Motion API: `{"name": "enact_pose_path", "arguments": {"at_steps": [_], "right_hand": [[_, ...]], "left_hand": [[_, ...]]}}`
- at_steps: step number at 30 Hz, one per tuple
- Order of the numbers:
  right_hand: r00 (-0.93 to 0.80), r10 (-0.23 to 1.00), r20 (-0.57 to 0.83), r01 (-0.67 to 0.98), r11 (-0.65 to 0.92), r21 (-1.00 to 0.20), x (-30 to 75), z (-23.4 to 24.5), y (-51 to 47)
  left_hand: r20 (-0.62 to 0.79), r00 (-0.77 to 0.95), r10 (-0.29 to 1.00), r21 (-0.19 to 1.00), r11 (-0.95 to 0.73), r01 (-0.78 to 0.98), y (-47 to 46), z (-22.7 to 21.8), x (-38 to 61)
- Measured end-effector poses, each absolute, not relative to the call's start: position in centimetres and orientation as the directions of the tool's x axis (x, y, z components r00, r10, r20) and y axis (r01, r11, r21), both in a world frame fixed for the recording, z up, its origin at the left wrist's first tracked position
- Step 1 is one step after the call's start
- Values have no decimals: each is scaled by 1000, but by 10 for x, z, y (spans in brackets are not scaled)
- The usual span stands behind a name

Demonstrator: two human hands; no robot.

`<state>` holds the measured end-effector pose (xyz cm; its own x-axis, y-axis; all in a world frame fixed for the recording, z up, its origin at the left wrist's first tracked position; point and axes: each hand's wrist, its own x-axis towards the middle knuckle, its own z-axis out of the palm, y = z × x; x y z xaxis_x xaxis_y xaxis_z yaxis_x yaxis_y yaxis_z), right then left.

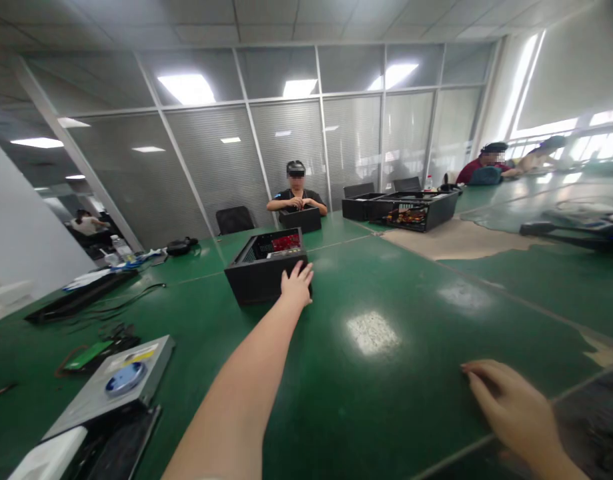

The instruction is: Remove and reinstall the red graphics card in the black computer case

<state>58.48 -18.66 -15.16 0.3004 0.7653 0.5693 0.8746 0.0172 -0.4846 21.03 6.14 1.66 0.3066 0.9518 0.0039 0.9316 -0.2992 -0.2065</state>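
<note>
A black computer case with an open top stands on the green table, and a red part shows inside it. My left hand reaches far forward and touches the case's near right corner. Its fingers are spread, not wrapped round the case. My right hand is low at the right, over the table near its front edge. The thumb and fingers there are loosely bent and apart, with nothing visible between them. Nearer on the left lies a flat silver metal box with a yellow label and a blue round piece on it.
A green circuit board lies behind the silver box, a long black panel farther left. Across the table a person handles another black case. More open cases stand beside brown sheeting. People sit at the far right.
</note>
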Motion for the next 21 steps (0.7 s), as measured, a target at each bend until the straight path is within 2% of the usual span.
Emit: {"name": "enact_pose_path", "arguments": {"at_steps": [3, 7, 14, 21], "right_hand": [[274, 769, 577, 883, 37, -468, 588, -154, -186], [227, 785, 577, 894, 68, -444, 593, -159, -184], [144, 828, 542, 905, 112, -411, 591, -151, -183], [84, 881, 466, 931, 98, -353, 596, -150, -177]], "left_hand": [[-2, 63, 998, -88, -63, 994, 86, 14, 186], [67, -19, 998, 46, 16, 999, 67, -14, 154], [162, 69, 984, 161, -95, 982, -15, -37, 102], [47, 332, 942, 309, -330, 892, -88, -61, 70]]}}
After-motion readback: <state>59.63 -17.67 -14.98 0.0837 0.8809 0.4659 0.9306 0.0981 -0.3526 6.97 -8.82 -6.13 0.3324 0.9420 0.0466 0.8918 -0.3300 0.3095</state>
